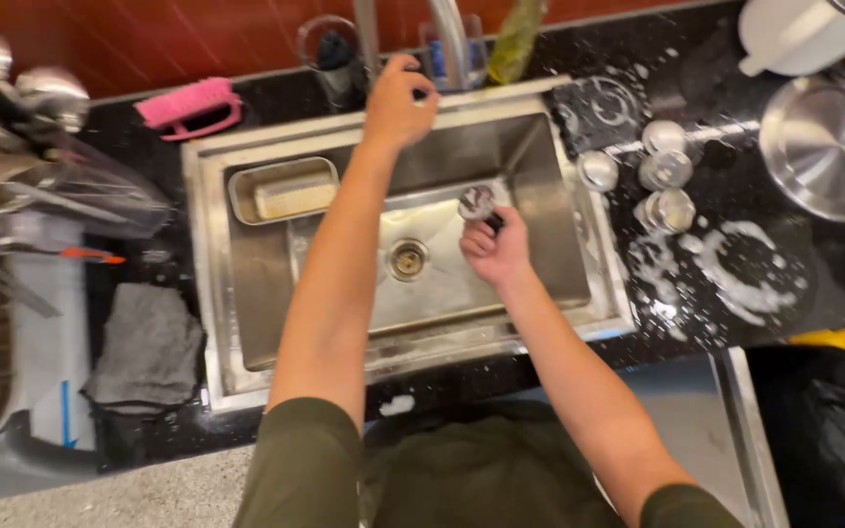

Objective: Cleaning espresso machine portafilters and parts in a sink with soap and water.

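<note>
My left hand [398,98] reaches over the back rim of the steel sink [540,264] and closes on the tap handle beside the faucet [450,39]. Over the basin, my right hand [496,249] grips a small round metal cup [476,202], held a little above the drain [408,259]. No water stream is visible.
A rectangular steel tray [284,188] lies in the sink's left part. Three small metal cups [665,168] and soap foam [735,279] are on the black counter at right, near a large steel pot [828,147]. A pink brush [191,106], grey cloth [147,347] and dish rack [12,196] are at left.
</note>
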